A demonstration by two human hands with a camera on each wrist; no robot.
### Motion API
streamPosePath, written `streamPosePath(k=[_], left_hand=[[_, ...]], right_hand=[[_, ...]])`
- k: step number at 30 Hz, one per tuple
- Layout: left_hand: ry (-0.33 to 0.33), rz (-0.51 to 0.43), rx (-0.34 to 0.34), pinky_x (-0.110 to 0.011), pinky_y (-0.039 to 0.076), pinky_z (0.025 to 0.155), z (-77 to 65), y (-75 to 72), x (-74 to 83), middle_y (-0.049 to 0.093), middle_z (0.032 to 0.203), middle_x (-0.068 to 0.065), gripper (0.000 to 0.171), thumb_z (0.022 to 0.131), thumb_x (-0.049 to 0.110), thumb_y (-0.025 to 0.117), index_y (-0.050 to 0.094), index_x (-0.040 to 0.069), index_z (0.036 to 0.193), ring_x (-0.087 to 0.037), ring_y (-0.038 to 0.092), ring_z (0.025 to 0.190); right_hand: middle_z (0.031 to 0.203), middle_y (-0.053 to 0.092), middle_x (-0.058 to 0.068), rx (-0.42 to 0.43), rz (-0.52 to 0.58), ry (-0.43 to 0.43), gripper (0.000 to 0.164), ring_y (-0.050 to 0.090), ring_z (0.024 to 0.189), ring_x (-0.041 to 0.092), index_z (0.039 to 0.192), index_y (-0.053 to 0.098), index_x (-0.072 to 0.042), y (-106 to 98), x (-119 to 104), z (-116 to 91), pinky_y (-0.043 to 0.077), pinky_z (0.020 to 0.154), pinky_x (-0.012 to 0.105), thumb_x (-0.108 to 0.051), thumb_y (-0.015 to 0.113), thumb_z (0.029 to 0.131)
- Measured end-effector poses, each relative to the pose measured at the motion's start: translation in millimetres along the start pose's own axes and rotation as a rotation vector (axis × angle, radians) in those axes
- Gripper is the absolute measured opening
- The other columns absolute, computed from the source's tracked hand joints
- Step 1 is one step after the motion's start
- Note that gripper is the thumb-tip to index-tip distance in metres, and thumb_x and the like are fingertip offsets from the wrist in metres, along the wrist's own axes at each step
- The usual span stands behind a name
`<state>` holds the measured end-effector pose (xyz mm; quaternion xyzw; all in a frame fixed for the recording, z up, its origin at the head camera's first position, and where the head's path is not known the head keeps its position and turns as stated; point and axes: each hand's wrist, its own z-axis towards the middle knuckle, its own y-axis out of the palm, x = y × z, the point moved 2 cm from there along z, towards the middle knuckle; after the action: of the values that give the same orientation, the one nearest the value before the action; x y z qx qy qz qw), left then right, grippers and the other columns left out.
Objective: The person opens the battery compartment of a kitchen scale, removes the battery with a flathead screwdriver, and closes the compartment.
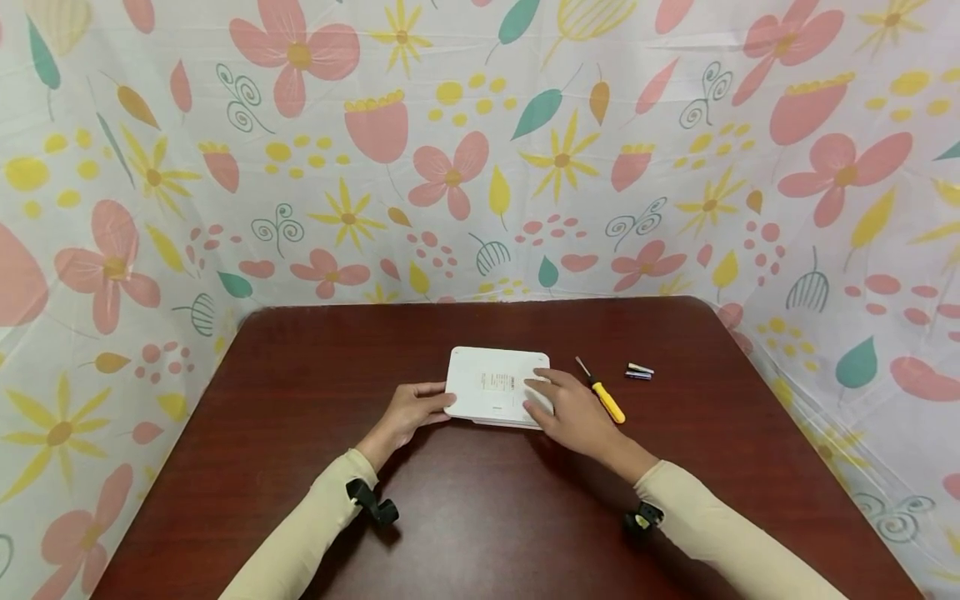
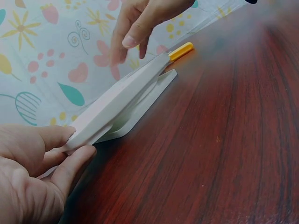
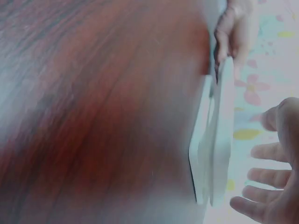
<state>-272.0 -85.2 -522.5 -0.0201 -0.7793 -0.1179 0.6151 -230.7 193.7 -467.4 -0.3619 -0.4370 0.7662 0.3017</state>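
Observation:
A flat white device (image 1: 468, 367) with rounded corners lies on the table with a printed label (image 1: 497, 382) facing up. Its kind is not clear. From the side, in the left wrist view, a thick white body (image 2: 117, 102) sits tilted over a thinner white plate (image 2: 149, 102). My left hand (image 1: 412, 410) pinches the device's left edge, thumb on one face and fingers on the other. Over the right part of the device is my right hand (image 1: 573, 412), fingers spread; in the right wrist view those fingers (image 3: 268, 177) stand apart from the device and hold nothing.
A screwdriver (image 1: 609, 403) with a yellow handle lies just right of the device, beside my right hand. Farther right are two small batteries (image 1: 639, 375). The dark red wooden table (image 1: 465, 517) meets a flower-printed curtain (image 1: 450, 225) at its back and sides.

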Motion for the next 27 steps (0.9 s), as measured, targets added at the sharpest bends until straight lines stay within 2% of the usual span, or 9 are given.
streamPosePath(k=[7,11,14,17,19,23,27], left_hand=[[-0.006,0.004,0.002,-0.033,0.064,0.078,0.5,0.5,0.5,0.073,0.107,-0.022,0.039,0.090,-0.004,0.074,0.063,-0.015,0.126,-0.018,0.072,0.084],[-0.009,0.009,0.002,-0.033,0.064,0.078,-0.1,0.8,0.5,0.073,0.108,-0.023,0.039,0.090,-0.003,0.074,0.064,-0.015,0.126,-0.018,0.072,0.084],[-0.011,0.017,0.001,-0.033,0.064,0.078,-1.1,1.3,0.9,0.073,0.109,-0.023,0.039,0.090,-0.003,0.074,0.064,-0.014,0.126,-0.018,0.072,0.085],[-0.019,0.022,0.002,-0.033,0.064,0.079,-1.7,1.4,0.9,0.073,0.111,-0.023,0.038,0.090,-0.003,0.074,0.065,-0.013,0.126,-0.018,0.072,0.086],[-0.020,0.020,0.005,-0.033,0.064,0.079,-1.8,1.2,0.6,0.072,0.111,-0.023,0.038,0.090,-0.003,0.073,0.065,-0.012,0.126,-0.018,0.072,0.087],[-0.015,0.016,0.009,-0.033,0.064,0.079,-1.3,0.5,-0.4,0.072,0.112,-0.024,0.039,0.090,-0.004,0.073,0.064,-0.013,0.127,-0.018,0.072,0.087],[-0.013,0.020,0.004,-0.033,0.064,0.079,-0.9,0.7,-0.6,0.072,0.111,-0.024,0.039,0.091,-0.003,0.073,0.063,-0.014,0.128,-0.018,0.072,0.087]], right_hand=[[0.133,0.065,0.021,0.004,0.116,0.195,0.040,0.062,0.123,0.037,0.129,0.069,0.000,-5.0,22.3,-8.2,0.055,0.098,0.055,-0.024,0.072,0.096],[0.116,0.074,0.016,0.008,0.207,0.367,0.045,0.071,0.106,0.031,0.130,0.068,0.002,-4.4,32.9,-9.4,0.059,0.088,0.051,-0.029,0.073,0.096],[0.102,0.076,0.012,-0.054,0.326,0.507,0.051,0.073,0.083,0.025,0.132,0.065,0.002,-2.0,37.7,-8.3,0.061,0.073,0.042,-0.035,0.071,0.097],[0.096,0.075,0.011,-0.135,0.475,0.636,0.056,0.071,0.074,0.020,0.135,0.062,0.002,2.8,39.5,-7.8,0.062,0.064,0.034,-0.039,0.070,0.097],[0.095,0.073,0.013,-0.176,0.589,0.703,0.060,0.071,0.073,0.020,0.137,0.059,0.005,6.1,39.4,-7.9,0.064,0.062,0.034,-0.038,0.070,0.098],[0.097,0.072,0.015,-0.205,0.724,0.778,0.060,0.071,0.076,0.021,0.136,0.056,0.009,10.9,39.3,-7.7,0.065,0.064,0.036,-0.034,0.071,0.098],[0.095,0.071,0.015,-0.195,0.775,0.810,0.051,0.071,0.075,0.021,0.127,0.060,0.009,12.9,39.5,-6.2,0.065,0.063,0.035,-0.028,0.075,0.096]])
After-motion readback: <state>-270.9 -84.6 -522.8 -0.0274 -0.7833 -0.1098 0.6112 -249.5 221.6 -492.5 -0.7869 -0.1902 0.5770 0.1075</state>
